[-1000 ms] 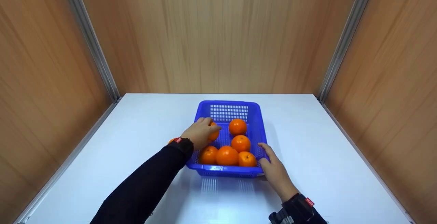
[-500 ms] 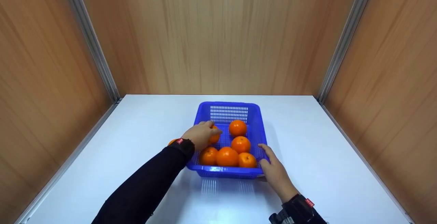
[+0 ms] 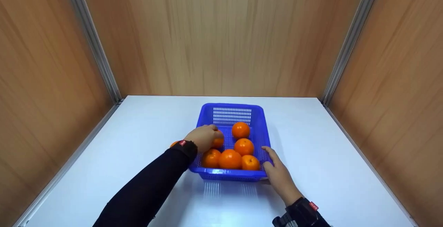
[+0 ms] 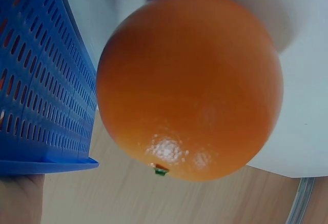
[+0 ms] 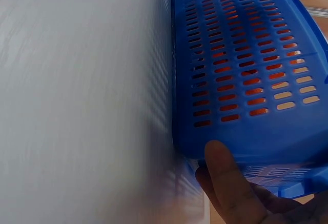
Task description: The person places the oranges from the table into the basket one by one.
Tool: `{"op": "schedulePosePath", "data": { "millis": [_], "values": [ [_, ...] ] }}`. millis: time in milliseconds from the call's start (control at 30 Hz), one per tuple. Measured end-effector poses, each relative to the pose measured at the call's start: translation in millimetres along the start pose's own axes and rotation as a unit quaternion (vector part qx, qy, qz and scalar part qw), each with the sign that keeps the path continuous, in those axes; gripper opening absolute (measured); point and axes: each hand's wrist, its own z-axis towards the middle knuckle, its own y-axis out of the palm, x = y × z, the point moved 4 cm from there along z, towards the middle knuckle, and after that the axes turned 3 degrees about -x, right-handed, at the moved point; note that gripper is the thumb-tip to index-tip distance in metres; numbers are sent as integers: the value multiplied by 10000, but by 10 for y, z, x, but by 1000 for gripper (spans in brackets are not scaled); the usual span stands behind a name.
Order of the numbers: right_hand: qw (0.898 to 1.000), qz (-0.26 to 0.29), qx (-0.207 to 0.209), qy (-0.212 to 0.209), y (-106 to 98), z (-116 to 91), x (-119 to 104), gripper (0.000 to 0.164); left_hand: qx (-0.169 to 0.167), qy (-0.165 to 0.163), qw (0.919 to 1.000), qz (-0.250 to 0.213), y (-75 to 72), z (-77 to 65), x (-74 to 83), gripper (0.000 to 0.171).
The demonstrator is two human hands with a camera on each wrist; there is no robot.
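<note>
A blue plastic basket with slotted walls stands on the white table, several oranges inside. My left hand reaches over its left wall and holds an orange from above, low in the basket; the hand covers part of that fruit. My right hand grips the near right corner of the basket. In the right wrist view, one finger lies against the slotted wall. A loose orange sits on the table just outside the left wall, mostly hidden behind my left wrist in the head view.
Inside the basket, three oranges line the near wall, among them a large middle orange. Two others, including a far orange, sit toward the right. Wooden panels enclose the table at the back and sides.
My left hand has come slightly toward me and lower with the orange, its fingers now bent more over the top. The right hand and basket stay in place.
</note>
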Motion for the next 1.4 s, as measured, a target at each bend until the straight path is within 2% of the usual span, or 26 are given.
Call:
{"op": "schedulePosePath", "data": {
  "millis": [133, 400, 600, 867, 1033, 1200, 1300, 1400],
  "values": [
    [9999, 116, -28, 24, 0, -3, 0, 53, -23, -10, 10000, 6, -13, 0, 8, 23],
    [10000, -36, -32, 29, -6, -8, -2, 53, -33, -92, 9999, -113, 28, 22, -21, 23],
    [10000, 9, -38, 56, -8, -9, 2, 53, -15, -16, 9999, -130, 21, 30, -15, 23],
    [10000, -54, -38, 7, 26, -9, 2, 53, -205, -257, 9971, -681, -7, -28, -40, 28],
    [10000, 4, -9, -19, 53, -17, -2, 54, 316, -305, 9962, -754, -23, -66, -100, 28],
    [9993, 351, -133, 8, 58, -23, -11, 53, 914, -521, 9911, -816, -102, -115, -217, 26],
    [9990, 421, -142, 2, 44, -18, -14, 52, 1090, -780, 9872, -862, -179, -156, -327, 28],
    [9992, 376, -145, 3, 31, -6, -6, 52, 1106, -1250, 9809, -997, -254, -218, -467, 31]
  ]
}}
